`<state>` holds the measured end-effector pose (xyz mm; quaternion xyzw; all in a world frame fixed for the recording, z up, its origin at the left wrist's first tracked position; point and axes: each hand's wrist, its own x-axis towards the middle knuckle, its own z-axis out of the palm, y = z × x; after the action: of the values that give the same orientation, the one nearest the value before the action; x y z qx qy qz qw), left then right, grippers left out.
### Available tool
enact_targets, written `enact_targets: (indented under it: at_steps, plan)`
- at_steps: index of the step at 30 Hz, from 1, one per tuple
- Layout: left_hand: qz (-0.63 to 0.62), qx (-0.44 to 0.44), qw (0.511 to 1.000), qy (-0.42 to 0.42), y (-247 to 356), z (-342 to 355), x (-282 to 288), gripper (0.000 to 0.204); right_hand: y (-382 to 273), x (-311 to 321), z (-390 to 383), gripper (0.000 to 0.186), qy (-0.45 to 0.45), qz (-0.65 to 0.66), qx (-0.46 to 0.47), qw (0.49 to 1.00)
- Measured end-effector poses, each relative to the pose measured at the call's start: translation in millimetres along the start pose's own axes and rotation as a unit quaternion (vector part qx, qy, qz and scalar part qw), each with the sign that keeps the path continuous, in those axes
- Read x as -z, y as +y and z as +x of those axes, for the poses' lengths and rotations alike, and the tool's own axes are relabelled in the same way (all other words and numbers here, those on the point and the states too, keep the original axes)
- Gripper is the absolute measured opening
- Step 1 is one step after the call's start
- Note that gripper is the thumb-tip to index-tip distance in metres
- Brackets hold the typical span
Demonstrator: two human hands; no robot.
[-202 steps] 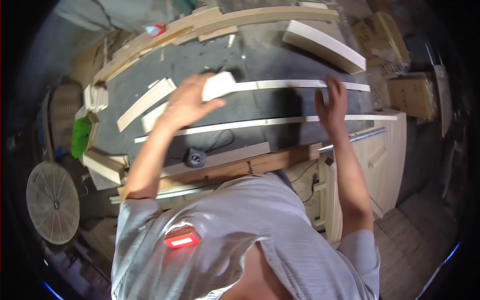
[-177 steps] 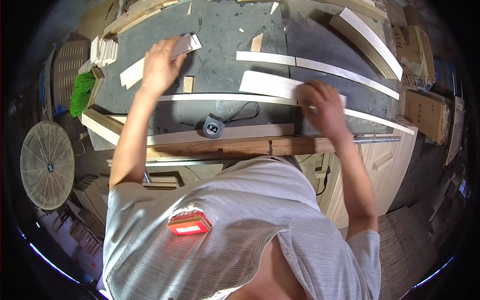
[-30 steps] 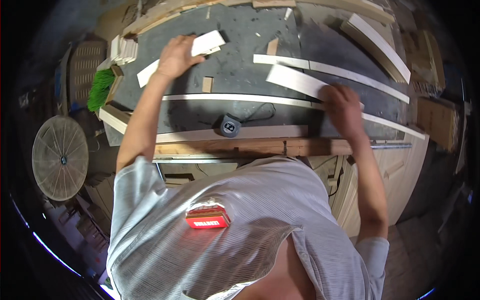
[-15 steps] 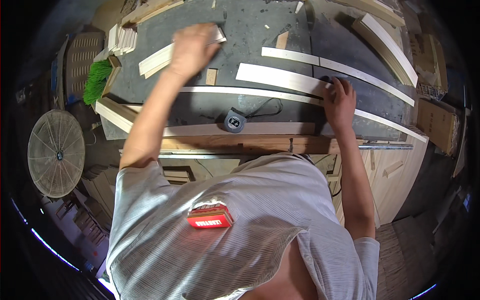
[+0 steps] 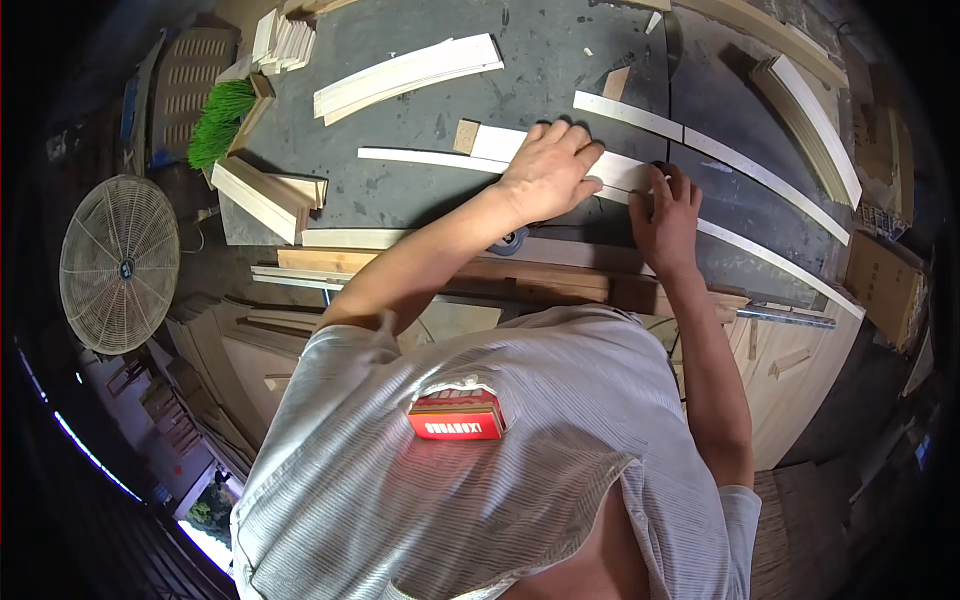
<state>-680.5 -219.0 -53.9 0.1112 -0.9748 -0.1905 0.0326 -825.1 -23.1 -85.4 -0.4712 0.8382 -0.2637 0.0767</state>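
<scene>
A pale flat wooden board point(image 5: 490, 143) lies on the dark bench under both my hands. My left hand point(image 5: 553, 172) spans it palm down, fingers at the far edge and thumb at the near one. At the board's right end is my right hand point(image 5: 668, 215), its bent fingers and thumb around the corner; the exact contact is hidden. A small brown block point(image 5: 466, 136) sits against the left end. Along the near side runs a long thin pale strip point(image 5: 775, 257). The tape measure point(image 5: 510, 243) shows only partly beneath my left forearm.
Farther off lie a stack of pale boards point(image 5: 410, 75) and another thin strip point(image 5: 640, 117). More stacked boards point(image 5: 808, 130) stand at the right. Short wood pieces point(image 5: 262, 198) and a green brush point(image 5: 220, 122) are at the left, with a fan point(image 5: 122, 265) beyond the bench.
My left hand has left the far-left stack and come right and nearer, onto the board. The board's left end now touches the small block. The right hand stays at the right end.
</scene>
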Motion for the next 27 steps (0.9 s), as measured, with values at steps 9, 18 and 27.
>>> enact_targets:
  at_steps: [9, 18, 27]
  plan:
    - [0.004, -0.078, 0.996, -0.041, 21, 17, -6, 0.074, -13, -6, -10, 0.068, -0.015, -0.031, -0.03, 0.999]
    - [0.091, -0.072, 0.991, -0.073, 32, 19, -9, 0.06, 31, 47, -65, 0.039, 0.115, 0.057, -0.062, 0.99]
    - [0.155, -0.055, 0.98, -0.109, 47, 26, -4, 0.061, 75, 57, -122, 0.016, 0.136, -0.028, -0.101, 0.985]
